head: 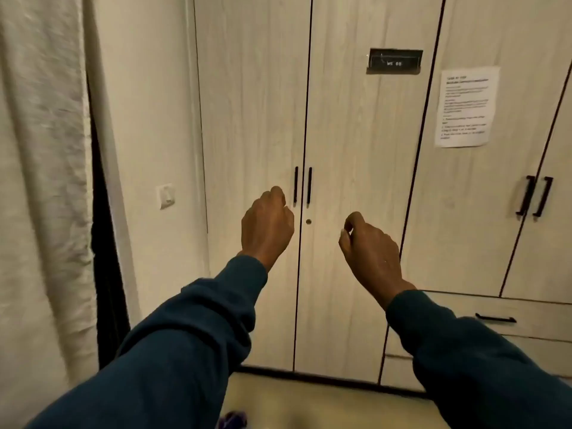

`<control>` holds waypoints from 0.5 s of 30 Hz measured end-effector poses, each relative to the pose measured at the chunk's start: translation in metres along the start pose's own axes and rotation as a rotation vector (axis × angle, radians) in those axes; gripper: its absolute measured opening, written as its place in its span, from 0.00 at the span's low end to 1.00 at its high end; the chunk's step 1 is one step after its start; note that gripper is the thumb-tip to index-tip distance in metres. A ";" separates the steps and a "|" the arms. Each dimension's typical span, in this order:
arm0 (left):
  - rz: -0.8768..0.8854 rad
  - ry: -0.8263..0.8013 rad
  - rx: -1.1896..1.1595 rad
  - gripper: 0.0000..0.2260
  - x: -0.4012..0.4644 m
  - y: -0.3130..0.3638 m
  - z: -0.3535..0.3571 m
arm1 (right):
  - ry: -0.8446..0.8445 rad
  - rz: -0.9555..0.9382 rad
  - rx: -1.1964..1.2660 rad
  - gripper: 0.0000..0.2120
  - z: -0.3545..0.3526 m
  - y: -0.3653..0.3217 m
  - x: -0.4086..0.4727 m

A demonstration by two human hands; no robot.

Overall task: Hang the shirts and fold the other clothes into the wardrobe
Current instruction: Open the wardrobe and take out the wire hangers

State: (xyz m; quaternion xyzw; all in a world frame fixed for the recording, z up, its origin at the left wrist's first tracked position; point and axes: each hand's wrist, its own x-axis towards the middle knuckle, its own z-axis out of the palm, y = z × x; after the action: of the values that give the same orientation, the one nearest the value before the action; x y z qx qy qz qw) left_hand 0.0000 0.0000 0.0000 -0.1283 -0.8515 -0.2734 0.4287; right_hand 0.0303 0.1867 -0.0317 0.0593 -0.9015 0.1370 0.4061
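Observation:
A pale wood-grain wardrobe [257, 119] fills the view, its two middle doors closed. Two thin black handles [302, 185] run side by side along the seam, with a small round lock [308, 221] below them. My left hand [266, 226] is raised just left of the handles, fingers curled, holding nothing and apart from the handle. My right hand [370, 249] hovers lower, right of the seam, fingers loosely curled, also holding nothing. Both arms wear dark blue sleeves. A scrap of purple cloth [232, 420] shows at the bottom edge.
A second pair of doors with black handles [534, 196] stands to the right, above drawers [495, 318]. A printed sheet [465, 106] and a dark label [394, 61] are stuck on the doors. A white curtain [40, 181] hangs left, beside a wall switch [166, 196].

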 end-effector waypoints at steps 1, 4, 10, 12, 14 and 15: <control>-0.026 0.006 -0.034 0.04 0.010 -0.008 0.013 | 0.013 0.017 0.010 0.05 0.013 0.006 0.010; -0.157 0.019 -0.148 0.03 0.028 -0.033 0.053 | -0.007 0.121 0.062 0.05 0.048 0.024 0.035; -0.200 0.056 -0.209 0.05 0.058 -0.082 0.118 | -0.238 0.032 0.089 0.08 0.121 0.061 0.097; -0.222 0.073 -0.211 0.05 0.070 -0.098 0.131 | -0.260 -0.009 0.087 0.08 0.140 0.069 0.118; -0.255 0.093 -0.212 0.04 0.085 -0.116 0.152 | -0.252 -0.036 0.106 0.08 0.165 0.080 0.140; -0.275 0.107 -0.209 0.04 0.093 -0.124 0.163 | -0.250 -0.044 0.116 0.08 0.177 0.085 0.152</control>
State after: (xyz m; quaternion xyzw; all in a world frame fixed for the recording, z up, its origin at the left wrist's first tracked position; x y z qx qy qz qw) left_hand -0.2197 -0.0092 -0.0479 -0.0399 -0.8039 -0.4230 0.4163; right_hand -0.2158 0.2161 -0.0475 0.1192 -0.9342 0.1713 0.2894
